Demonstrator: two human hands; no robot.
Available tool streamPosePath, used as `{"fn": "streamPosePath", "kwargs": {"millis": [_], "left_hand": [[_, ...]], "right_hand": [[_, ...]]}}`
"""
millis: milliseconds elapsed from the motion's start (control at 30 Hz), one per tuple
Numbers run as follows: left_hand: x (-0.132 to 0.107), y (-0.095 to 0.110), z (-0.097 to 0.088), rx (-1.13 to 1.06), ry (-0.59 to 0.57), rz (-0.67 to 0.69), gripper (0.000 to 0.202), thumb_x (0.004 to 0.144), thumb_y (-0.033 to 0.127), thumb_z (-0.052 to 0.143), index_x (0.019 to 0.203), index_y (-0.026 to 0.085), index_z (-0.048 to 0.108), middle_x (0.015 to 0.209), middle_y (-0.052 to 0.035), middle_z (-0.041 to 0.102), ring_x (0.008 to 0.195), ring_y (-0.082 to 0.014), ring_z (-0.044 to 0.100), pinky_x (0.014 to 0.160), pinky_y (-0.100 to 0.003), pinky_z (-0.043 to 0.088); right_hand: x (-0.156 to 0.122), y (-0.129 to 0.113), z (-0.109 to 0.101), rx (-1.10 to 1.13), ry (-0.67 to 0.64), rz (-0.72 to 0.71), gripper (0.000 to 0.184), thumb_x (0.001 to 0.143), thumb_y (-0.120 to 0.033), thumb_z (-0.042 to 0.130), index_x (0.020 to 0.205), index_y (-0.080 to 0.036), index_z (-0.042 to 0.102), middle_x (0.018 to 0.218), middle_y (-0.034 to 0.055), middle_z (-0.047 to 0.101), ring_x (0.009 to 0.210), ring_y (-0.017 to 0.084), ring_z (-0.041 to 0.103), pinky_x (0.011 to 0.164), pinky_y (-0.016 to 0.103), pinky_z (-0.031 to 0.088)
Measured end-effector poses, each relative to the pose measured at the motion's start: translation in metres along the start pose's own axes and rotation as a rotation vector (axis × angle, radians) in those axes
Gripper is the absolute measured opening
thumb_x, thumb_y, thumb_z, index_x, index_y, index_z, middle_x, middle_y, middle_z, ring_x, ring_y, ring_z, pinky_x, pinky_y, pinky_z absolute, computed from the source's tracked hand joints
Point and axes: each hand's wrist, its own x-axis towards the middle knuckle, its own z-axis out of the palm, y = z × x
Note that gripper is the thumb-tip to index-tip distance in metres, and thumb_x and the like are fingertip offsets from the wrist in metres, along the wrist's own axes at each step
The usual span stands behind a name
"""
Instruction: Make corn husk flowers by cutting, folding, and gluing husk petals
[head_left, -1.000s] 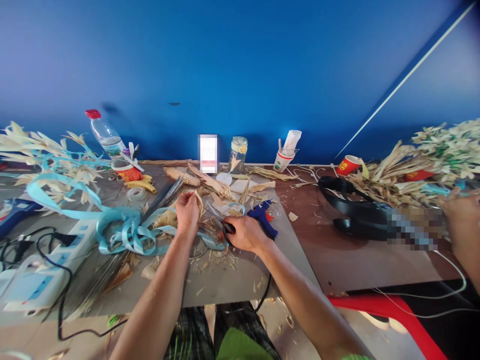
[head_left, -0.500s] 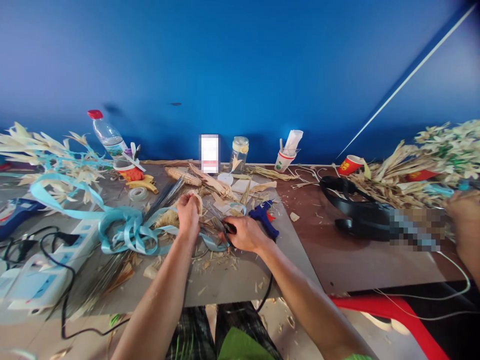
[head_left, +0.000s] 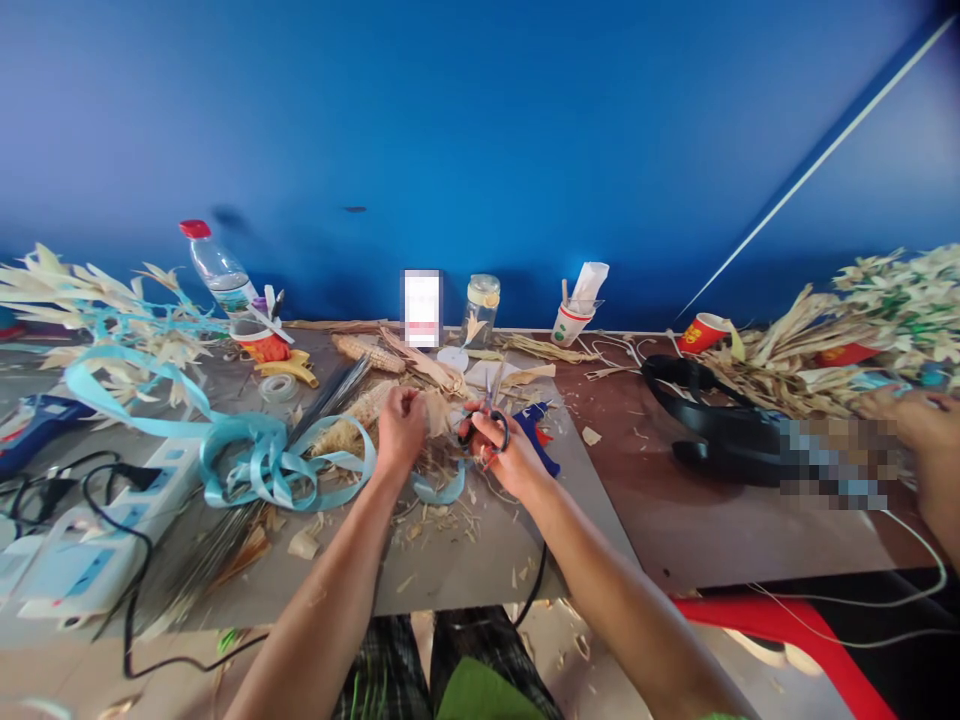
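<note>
My left hand (head_left: 401, 428) is closed, its fingertips pinching a pale piece of dried corn husk (head_left: 438, 412) whose loose end points right. Beside it, my right hand (head_left: 511, 462) grips scissors (head_left: 491, 388) by their dark loops, with the blades pointing up and away from me. A corn cob (head_left: 369, 405) lies just behind my left hand. Light-blue ribbon (head_left: 255, 460) is heaped in loops to the left, and a short curl of it lies below my hands. A blue glue gun (head_left: 541, 440) is partly hidden by my right hand.
A white power strip (head_left: 112, 535) with black cords is at the left, near thin wires (head_left: 199, 565). A phone (head_left: 422, 308), a glass jar (head_left: 481, 310) and paper cups (head_left: 574, 322) line the blue wall. Another person's hand (head_left: 919, 430) is at the right, near a black headset (head_left: 720, 440).
My right hand has turned so the scissors now point upward. My left hand has shifted right with the husk, which is more visible.
</note>
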Motion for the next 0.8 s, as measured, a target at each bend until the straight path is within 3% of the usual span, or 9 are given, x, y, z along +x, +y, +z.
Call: {"fn": "streamPosePath", "kwargs": {"millis": [100, 267, 433, 567, 800], "left_hand": [[-0.007, 0.004, 0.004, 0.004, -0.129, -0.023, 0.012, 0.071, 0.025, 0.057, 0.079, 0.018, 0.054, 0.06, 0.0038, 0.052, 0.053, -0.0097, 0.045, 0.049, -0.02, 0.033], [-0.013, 0.015, 0.006, -0.03, -0.309, -0.082, 0.015, 0.073, 0.032, 0.058, 0.075, 0.018, 0.051, 0.055, 0.0054, 0.049, 0.049, -0.0084, 0.042, 0.048, -0.02, 0.032], [-0.011, 0.014, 0.005, 0.033, -0.291, -0.04, 0.015, 0.072, 0.031, 0.058, 0.073, 0.018, 0.051, 0.055, 0.0056, 0.048, 0.05, -0.0086, 0.042, 0.048, -0.02, 0.031], [-0.011, 0.009, 0.005, 0.108, -0.305, 0.038, 0.015, 0.072, 0.031, 0.06, 0.073, 0.017, 0.053, 0.061, 0.004, 0.05, 0.054, -0.0088, 0.043, 0.05, -0.02, 0.031], [-0.014, 0.02, 0.003, -0.218, -0.504, -0.208, 0.018, 0.069, 0.03, 0.063, 0.069, 0.018, 0.05, 0.055, 0.0057, 0.045, 0.048, -0.0074, 0.039, 0.049, -0.021, 0.033]], "right_hand": [[0.002, 0.0, 0.0, 0.085, 0.076, 0.022, 0.049, 0.059, -0.035, 0.076, 0.1, -0.02, 0.054, 0.074, -0.0023, 0.062, 0.045, 0.005, 0.041, 0.041, 0.019, 0.031], [0.005, 0.004, 0.002, 0.069, 0.157, 0.0, 0.045, 0.055, -0.032, 0.078, 0.091, -0.019, 0.055, 0.06, -0.0058, 0.056, 0.044, 0.008, 0.044, 0.041, 0.021, 0.035], [0.005, 0.0, -0.001, 0.064, 0.185, -0.021, 0.046, 0.056, -0.032, 0.076, 0.094, -0.02, 0.054, 0.064, -0.0066, 0.056, 0.04, 0.005, 0.038, 0.039, 0.02, 0.031], [0.006, 0.003, 0.001, -0.023, 0.155, -0.016, 0.045, 0.055, -0.027, 0.075, 0.094, -0.019, 0.054, 0.067, -0.0054, 0.056, 0.047, 0.007, 0.045, 0.041, 0.02, 0.034], [0.008, 0.006, -0.002, -0.105, 0.146, -0.049, 0.037, 0.058, -0.025, 0.068, 0.09, -0.019, 0.052, 0.058, -0.0077, 0.048, 0.046, 0.006, 0.041, 0.043, 0.019, 0.032]]}}
